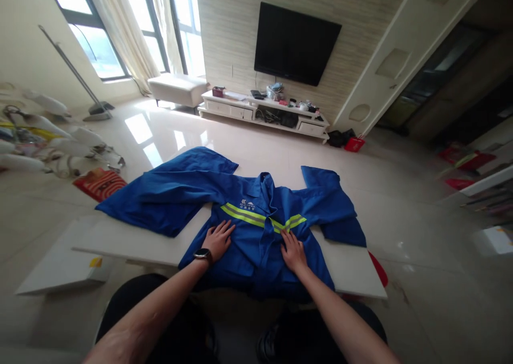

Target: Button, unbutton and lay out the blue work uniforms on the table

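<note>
A blue work jacket [244, 252] with a yellow-green reflective stripe [246, 216] across its chest lies spread out before me, collar away from me. Its left-hand sleeve [176, 193] is folded at an angle, and the other sleeve [332, 203] bends back too. My left hand [218, 241], with a black watch on the wrist, rests flat on the jacket below the stripe, fingers spread. On the other side of the front opening, my right hand [293, 250] lies open on the cloth, fingertips near the stripe.
Under the jacket is a low white table [360, 270]. A white TV cabinet [228, 107] with small items stands by the far wall, below a black television [296, 43]. Clutter and a red striped bag [99, 184] sit on the left; a dustpan [100, 108] leans near the window.
</note>
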Motion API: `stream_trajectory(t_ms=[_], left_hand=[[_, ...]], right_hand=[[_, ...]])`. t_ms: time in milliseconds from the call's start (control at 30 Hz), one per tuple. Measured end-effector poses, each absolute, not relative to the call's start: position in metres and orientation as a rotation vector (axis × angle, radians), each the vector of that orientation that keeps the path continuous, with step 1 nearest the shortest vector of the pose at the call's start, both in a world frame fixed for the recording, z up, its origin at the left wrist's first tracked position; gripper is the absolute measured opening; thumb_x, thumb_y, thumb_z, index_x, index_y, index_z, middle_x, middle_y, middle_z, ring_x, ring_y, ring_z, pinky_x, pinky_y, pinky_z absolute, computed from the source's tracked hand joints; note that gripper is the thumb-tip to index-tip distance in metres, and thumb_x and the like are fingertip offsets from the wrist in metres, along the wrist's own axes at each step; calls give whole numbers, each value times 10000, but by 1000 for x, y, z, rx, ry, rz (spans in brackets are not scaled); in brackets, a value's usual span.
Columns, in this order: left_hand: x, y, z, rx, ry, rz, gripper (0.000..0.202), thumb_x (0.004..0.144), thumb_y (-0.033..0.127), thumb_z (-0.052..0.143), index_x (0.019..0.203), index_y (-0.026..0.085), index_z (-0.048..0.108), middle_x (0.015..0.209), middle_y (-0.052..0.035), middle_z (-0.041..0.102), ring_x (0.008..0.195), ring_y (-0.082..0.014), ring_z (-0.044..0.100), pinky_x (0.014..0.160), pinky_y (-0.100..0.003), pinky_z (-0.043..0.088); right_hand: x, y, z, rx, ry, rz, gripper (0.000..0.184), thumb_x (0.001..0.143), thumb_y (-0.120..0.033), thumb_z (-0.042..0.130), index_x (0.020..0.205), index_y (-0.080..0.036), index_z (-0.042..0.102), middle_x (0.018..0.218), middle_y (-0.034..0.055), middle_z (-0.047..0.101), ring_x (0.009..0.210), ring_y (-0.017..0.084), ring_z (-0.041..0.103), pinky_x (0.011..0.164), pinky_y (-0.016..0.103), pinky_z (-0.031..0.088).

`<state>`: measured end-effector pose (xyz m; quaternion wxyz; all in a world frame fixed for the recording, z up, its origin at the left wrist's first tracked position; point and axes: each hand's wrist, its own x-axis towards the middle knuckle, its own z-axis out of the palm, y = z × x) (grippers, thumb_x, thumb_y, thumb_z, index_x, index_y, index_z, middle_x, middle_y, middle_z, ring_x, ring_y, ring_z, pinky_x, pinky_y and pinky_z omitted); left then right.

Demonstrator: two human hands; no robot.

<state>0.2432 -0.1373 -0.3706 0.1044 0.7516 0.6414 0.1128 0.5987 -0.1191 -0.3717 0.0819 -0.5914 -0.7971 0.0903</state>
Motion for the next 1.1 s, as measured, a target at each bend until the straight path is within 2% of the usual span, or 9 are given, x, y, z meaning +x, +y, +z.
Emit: stream_trajectory(t_ms=[133,267,433,533,667,800,900,1000,1100], left_hand=[[251,-141,-349,2149,1893,145,572,930,168,457,1486,254,558,1636,-115,434,1526,-327,347,1131,-592,362],[248,-135,-326,2145,1929,192,359,924,191,489,1205,198,711,1352,-160,653,1264,-315,586,1023,-494,461],[238,-91,-304,2182,1943,302,297,935,165,486,1140,193,698,1203,-124,688,1129,-259,631,937,-376,485],[239,-42,-301,2201,1901,411,300,924,123,477,1099,199,708,1156,-97,708,1084,-227,649,943,-339,483],[244,40,-305,2124,1953,553,357,916,87,448,1123,200,716,1169,-93,734,1124,-226,659,991,-346,476],[230,118,-313,2047,2076,567,389,928,140,503,1277,201,665,1446,-126,625,1415,-286,490,1183,-485,319],[199,156,-318,2007,2162,403,439,897,239,636,1336,218,644,1431,-131,643,1427,-332,477,1227,-581,188],[159,168,-313,2010,2058,229,339,884,348,699,1188,203,737,1216,-108,753,1213,-309,637,1177,-480,322],[123,165,-295,2002,2056,395,369,954,433,626,1133,138,757,1192,-91,748,1100,-251,657,1027,-346,457]], right_hand=[[611,-125,-335,-1742,-2401,367,470,1040,-339,408,1480,-230,532,1509,80,570,1363,236,517,1084,351,406],[640,-113,-308,-1787,-2361,306,298,999,-274,480,1199,-195,684,1216,103,706,1181,240,608,999,317,436],[663,-60,-301,-1828,-2311,291,176,949,-200,523,970,-183,696,1069,100,705,1076,232,624,943,307,454],[655,-9,-302,-1790,-2289,284,179,930,-164,527,987,-176,696,1110,109,702,1131,233,611,990,317,455],[626,70,-303,-1727,-2271,265,272,917,-125,522,1122,-180,693,1285,126,675,1364,244,498,1149,366,374],[599,139,-313,-1739,-2292,317,362,904,-172,607,1260,-213,660,1420,118,621,1435,262,444,1176,433,344],[593,168,-325,-1817,-2308,417,437,822,-271,768,1248,-238,679,1286,100,705,1258,292,597,1096,467,407],[611,183,-323,-1868,-2296,486,292,810,-357,796,1071,-237,747,1070,58,774,1047,258,683,978,381,468],[654,198,-300,-1928,-2169,393,307,951,-433,611,1092,-194,744,1090,102,766,1028,257,678,875,331,481]])
